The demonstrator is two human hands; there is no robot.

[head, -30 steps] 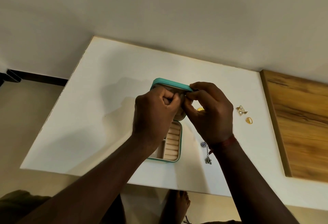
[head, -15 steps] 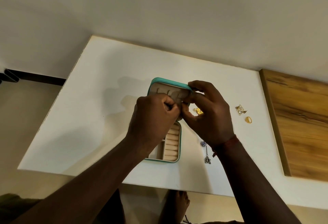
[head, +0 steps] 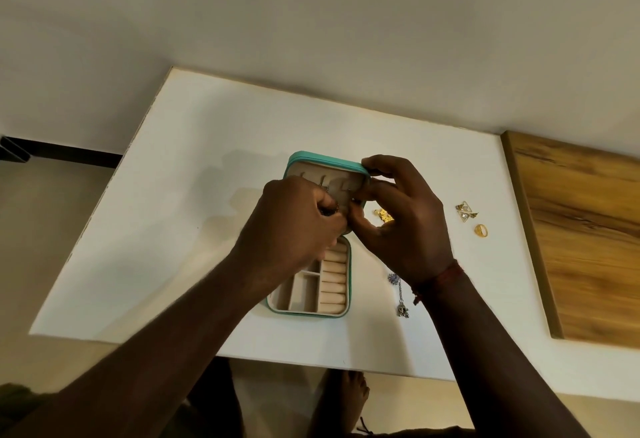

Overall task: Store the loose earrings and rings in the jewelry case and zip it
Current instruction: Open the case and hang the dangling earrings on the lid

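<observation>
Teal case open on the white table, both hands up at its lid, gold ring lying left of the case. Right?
Not quite: the gold ring lies right of the teal case, not left, as the head view shows. The rest stands: the case is open on the white table, and the left hand, pinching a small piece, and the right hand are at its lid.

The teal jewelry case [head: 313, 313] stood open, its lid upright, with the right grip [head: 405, 215] holding the lid's far corner. The beige ring rolls lay under the left grip [head: 298, 222], which pinched a small dark piece [head: 330, 210], perhaps an earring, against the lid. A gold earring [head: 383, 215] lay just beside the right grip. A gold pair [head: 465, 210] and a gold ring [head: 480, 230] lay farther right, and a silver drop earring [head: 401, 293] lay by its wrist.
</observation>
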